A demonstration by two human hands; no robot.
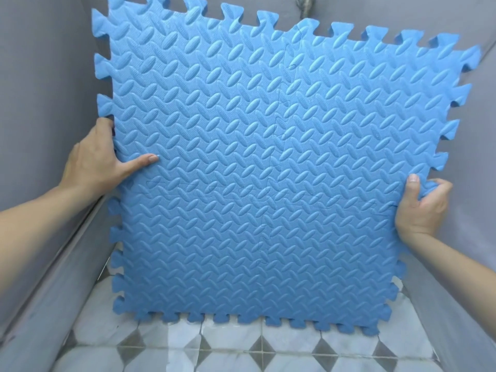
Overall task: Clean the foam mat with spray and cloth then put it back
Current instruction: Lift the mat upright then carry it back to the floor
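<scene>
- foam mat, blue, held up on edge in front of the camera; it fills most of the view.
- its face is embossed with a woven pattern of raised ovals, and faint puzzle-shaped seams cross it — one running top to bottom near the middle, one running side to side below the middle — so it reads as four interlocked tiles.
- jigsaw tabs line all four edges; the bottom edge hangs just above the tiled floor, though contact with it cannot be told.
- left hand grips the mat's left edge about halfway up: thumb pressed flat on the front face, the other digits wrapped behind and hidden.
- right hand clamps the right edge a little lower, thumb on the front, curled fingers pinching an edge tab.
- both bare forearms reach in from the lower corners of the frame.
- grey walls close in on the left, right and behind, forming a narrow corner space.
- floor tiles are pale with dark grey diamonds at the joints.
- a metal fitting shows above the mat's top edge, mostly cut off by the frame.
</scene>
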